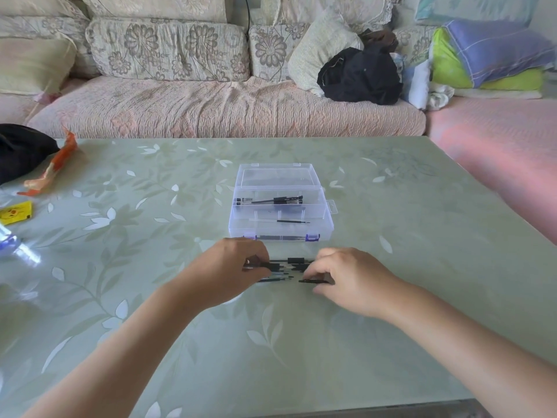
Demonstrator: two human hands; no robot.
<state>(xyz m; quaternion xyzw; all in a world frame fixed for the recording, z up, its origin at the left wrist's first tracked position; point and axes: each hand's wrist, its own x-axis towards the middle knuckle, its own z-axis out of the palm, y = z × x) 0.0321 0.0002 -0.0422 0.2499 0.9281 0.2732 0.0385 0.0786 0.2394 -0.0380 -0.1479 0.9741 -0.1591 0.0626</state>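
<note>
A clear plastic box (327, 224) with its lid open stands in the middle of the table. Black pens (271, 201) lie in its far compartment and a thin refill (280, 221) lies in the near one. Just in front of the box a small pile of black pens and pen parts (289, 268) lies on the table. My left hand (229, 273) has its fingers curled onto the left end of the pile. My right hand (349, 282) pinches a black pen part (312, 281) at the pile's right end.
The green leaf-patterned table (391, 327) carries a black bag (21, 149), an orange wrapper (51, 167), a yellow card (15, 213) and a plastic bottle (18, 245) at the left edge. A sofa with cushions and dark clothes (361, 75) stands beyond.
</note>
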